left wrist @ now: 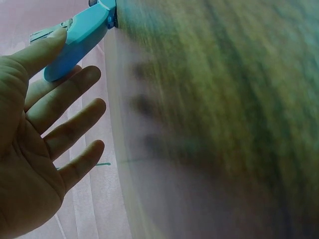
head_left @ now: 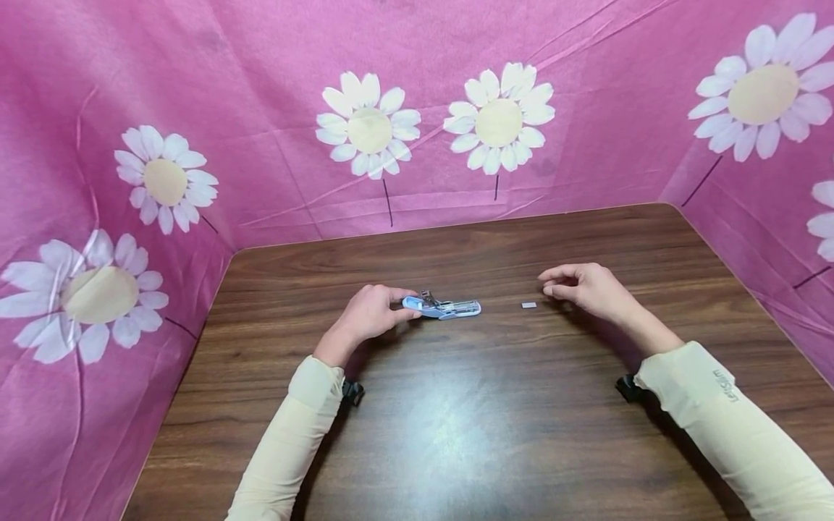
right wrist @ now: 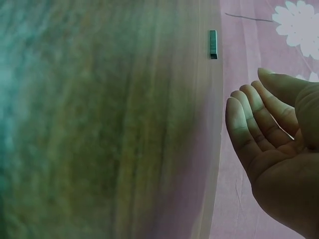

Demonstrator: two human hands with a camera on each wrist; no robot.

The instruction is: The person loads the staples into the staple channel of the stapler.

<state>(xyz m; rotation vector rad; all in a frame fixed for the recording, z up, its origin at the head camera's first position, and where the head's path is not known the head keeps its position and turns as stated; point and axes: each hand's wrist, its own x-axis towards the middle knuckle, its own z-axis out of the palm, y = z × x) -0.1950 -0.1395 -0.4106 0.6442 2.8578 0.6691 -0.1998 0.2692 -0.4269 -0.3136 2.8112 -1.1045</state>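
A light blue stapler [head_left: 459,312] lies opened out, its metal staple channel showing, just above or on the wooden table. My left hand [head_left: 373,311] pinches its left end between thumb and index finger. In the left wrist view the thumb presses the blue stapler body [left wrist: 84,42] while the other fingers spread away from it. A short strip of staples [head_left: 528,305] lies on the wood to the right of the stapler. Just right of that strip is my right hand [head_left: 589,289], fingers loosely bent and holding nothing. The right wrist view shows the staple strip [right wrist: 213,44] beyond the fingertips.
The brown wood-grain table [head_left: 456,434] reaches back to a pink cloth [head_left: 274,159] printed with white daisies, which hangs along the back and both sides. A bright light patch reflects off the tabletop in front.
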